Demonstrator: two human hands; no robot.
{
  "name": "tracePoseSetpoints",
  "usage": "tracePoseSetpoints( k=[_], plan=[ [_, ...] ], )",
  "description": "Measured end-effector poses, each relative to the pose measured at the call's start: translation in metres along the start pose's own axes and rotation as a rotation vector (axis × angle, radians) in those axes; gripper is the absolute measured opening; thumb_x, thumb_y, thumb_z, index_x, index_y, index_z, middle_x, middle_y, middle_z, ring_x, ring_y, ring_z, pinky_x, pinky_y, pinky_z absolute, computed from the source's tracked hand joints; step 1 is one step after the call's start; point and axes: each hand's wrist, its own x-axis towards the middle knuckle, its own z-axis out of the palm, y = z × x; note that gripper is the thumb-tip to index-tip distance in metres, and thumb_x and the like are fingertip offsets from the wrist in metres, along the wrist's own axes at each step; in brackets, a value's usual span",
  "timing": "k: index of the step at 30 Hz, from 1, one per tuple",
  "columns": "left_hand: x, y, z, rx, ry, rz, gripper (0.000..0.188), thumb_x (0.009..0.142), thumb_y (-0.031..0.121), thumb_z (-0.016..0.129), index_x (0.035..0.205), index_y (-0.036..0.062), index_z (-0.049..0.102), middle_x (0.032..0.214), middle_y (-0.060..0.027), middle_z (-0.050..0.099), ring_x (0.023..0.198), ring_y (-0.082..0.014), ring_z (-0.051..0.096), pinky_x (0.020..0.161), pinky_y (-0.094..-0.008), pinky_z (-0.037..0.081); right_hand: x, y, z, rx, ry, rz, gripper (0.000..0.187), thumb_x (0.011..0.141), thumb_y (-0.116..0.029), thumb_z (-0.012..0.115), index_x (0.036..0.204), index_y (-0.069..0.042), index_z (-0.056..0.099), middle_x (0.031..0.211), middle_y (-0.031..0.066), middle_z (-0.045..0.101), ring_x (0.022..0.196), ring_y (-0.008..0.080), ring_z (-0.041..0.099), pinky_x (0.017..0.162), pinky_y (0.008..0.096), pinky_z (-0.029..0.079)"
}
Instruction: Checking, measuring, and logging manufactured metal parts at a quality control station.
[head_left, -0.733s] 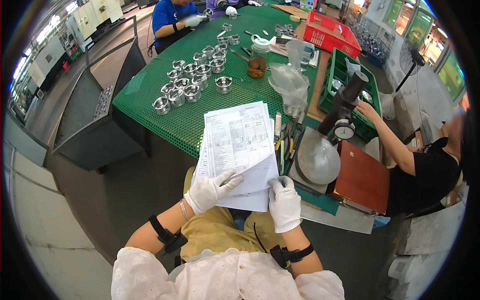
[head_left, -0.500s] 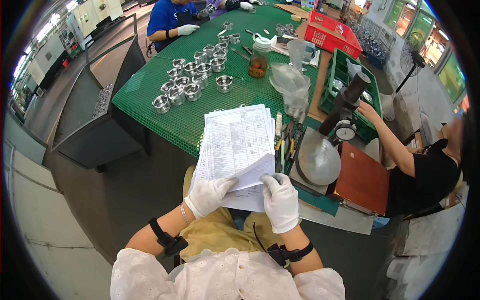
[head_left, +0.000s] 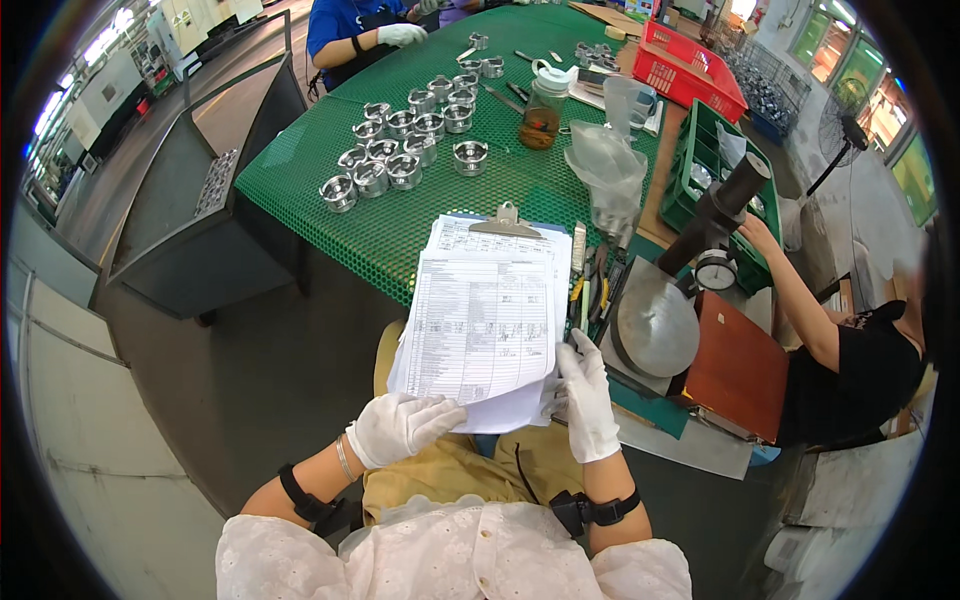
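A clipboard with a metal clip (head_left: 507, 220) holds a stack of printed sheets (head_left: 480, 320) with handwritten marks, between my lap and the table edge. My left hand (head_left: 405, 428), in a white glove, lies at the stack's lower left edge with fingers stretched toward the right. At the lower right edge, my white-gloved right hand (head_left: 588, 400) has its fingers apart, the tips beside the paper. The lower edge of the top sheets curls up a little. Next to the right hand lie several hand tools (head_left: 595, 285) with dark and yellow handles.
Several shiny metal rings (head_left: 403, 170) stand on the green mesh tabletop (head_left: 290, 190). A lidded jar (head_left: 543, 110) and plastic bag (head_left: 607, 170) are beyond the clipboard. Rightward are a dial gauge stand (head_left: 655, 330), brown binder (head_left: 735, 365), green crate (head_left: 690, 140) and another person's arm (head_left: 800, 300).
The top sheets have slid down, and the clip now shows. My right hand has let go of the paper's edge and spread its fingers. My left hand has shifted lower left and straightened its fingers.
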Motion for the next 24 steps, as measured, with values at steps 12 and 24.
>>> tracePoseSetpoints(
  k=[12, 24],
  plan=[
    [-0.016, -0.006, -0.003, -0.199, -0.044, -0.261, 0.035, 0.072, 0.000, 0.063, 0.106, 0.0031, 0.062, 0.096, -0.0124, 0.070, 0.076, -0.0265, 0.068, 0.065, -0.0323, 0.055, 0.014, 0.016, 0.008, -0.103, -0.187, -0.073, 0.071, 0.085, -0.001, 0.061, 0.145, 0.009, 0.024, 0.134, 0.0175, 0.050, 0.116, 0.0177, 0.051, 0.097, 0.0266, 0.040],
    [-0.055, 0.034, 0.059, -1.918, 0.670, -1.395, 0.075, 0.095, 0.051, 0.050, 0.149, 0.0106, 0.016, 0.146, -0.0155, 0.032, 0.136, -0.0277, 0.034, 0.112, -0.0462, 0.031, 0.057, 0.033, 0.000, -0.371, -0.111, -0.207, 0.052, 0.088, -0.003, 0.058, 0.137, 0.004, 0.044, 0.123, 0.0149, 0.059, 0.106, 0.0150, 0.057, 0.090, 0.0246, 0.044]
  ],
)
